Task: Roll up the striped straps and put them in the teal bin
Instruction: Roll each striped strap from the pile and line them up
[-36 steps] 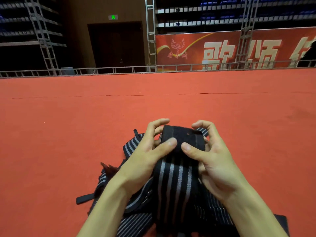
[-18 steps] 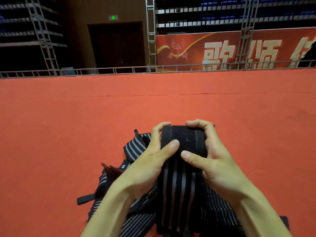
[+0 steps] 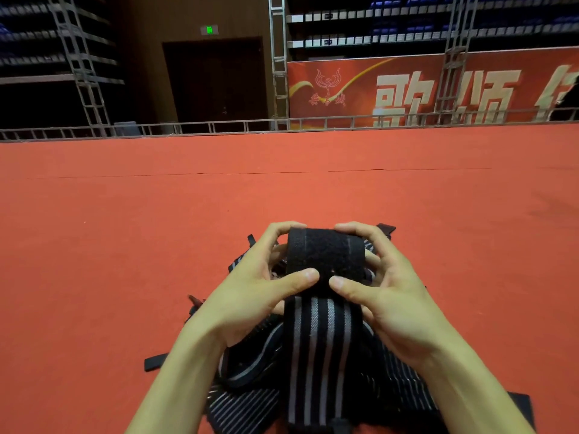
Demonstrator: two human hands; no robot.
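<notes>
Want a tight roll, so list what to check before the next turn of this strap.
1. Left hand and right hand both hold the roll: ok.
2. Roll edges even: ok.
3. Unrolled tail runs straight to the roll: ok.
4. Tail free of the strap pile beneath: cannot tell.
5. Teal bin in view: not ok.

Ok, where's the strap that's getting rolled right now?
Head view, lower centre: the strap is held between the left hand and right hand, above the strap pile on the red carpet.
</notes>
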